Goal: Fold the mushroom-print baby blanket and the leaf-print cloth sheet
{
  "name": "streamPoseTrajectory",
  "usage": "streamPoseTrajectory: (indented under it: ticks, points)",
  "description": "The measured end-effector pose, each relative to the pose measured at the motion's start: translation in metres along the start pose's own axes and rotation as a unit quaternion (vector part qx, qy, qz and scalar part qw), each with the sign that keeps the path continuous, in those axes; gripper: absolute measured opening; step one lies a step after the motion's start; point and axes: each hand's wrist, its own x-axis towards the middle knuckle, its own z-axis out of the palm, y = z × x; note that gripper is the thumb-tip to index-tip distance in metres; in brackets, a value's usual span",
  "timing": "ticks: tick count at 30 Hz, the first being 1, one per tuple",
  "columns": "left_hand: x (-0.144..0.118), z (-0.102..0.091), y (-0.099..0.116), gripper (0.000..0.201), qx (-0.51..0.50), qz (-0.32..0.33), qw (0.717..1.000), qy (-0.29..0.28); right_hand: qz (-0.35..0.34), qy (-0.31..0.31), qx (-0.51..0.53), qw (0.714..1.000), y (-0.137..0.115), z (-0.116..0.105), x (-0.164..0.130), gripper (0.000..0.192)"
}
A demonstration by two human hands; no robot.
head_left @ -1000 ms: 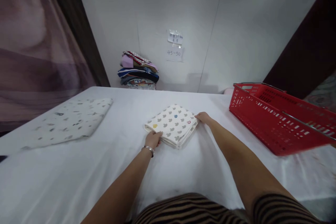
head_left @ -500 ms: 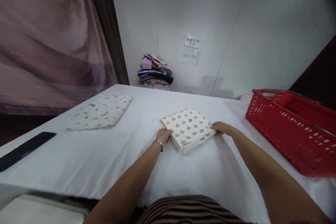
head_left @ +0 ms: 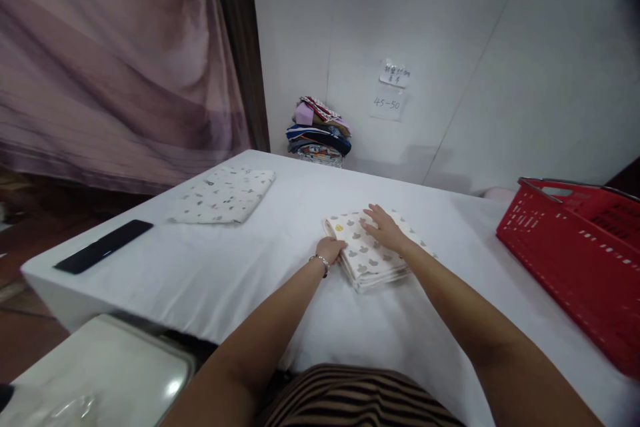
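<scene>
pressing the folded cloth (head_left: 373, 255): right hand (head_left: 385, 230) flat, left hand (head_left: 332, 250) gripping.

Folded cloth (head_left: 367, 257): cream fabric printed with grey shapes, one yellow mark visible near its far left corner. Folded into a flat, layered rectangle, edges roughly aligned, layers visible along the near edge. It lies flat on the white tabletop (head_left: 240, 260), set at a slight angle, near the centre.
</scene>
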Motion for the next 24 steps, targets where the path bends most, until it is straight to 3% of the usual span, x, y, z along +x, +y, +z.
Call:
streamPoseTrajectory:
  ticks: [3, 8, 16, 24]
  points:
    - [0.0, 0.0, -0.002, 0.013, 0.005, 0.004, 1.0, 0.005, 0.025, -0.052, -0.058, 0.997, -0.012, 0.022, 0.014, 0.056]
    - [-0.002, 0.0, -0.002, 0.015, -0.018, 0.005, 1.0, 0.007, 0.053, -0.107, -0.135, 0.984, -0.003, 0.044, 0.014, 0.056]
    - [-0.002, -0.007, 0.006, 0.032, -0.157, -0.028, 0.987, -0.007, 0.049, -0.109, -0.144, 0.982, 0.0, 0.045, 0.013, 0.057]
    - [0.01, -0.01, 0.015, 0.032, -0.219, -0.052, 0.974, -0.006, 0.065, -0.126, -0.129, 0.982, -0.001, 0.041, 0.017, 0.058]
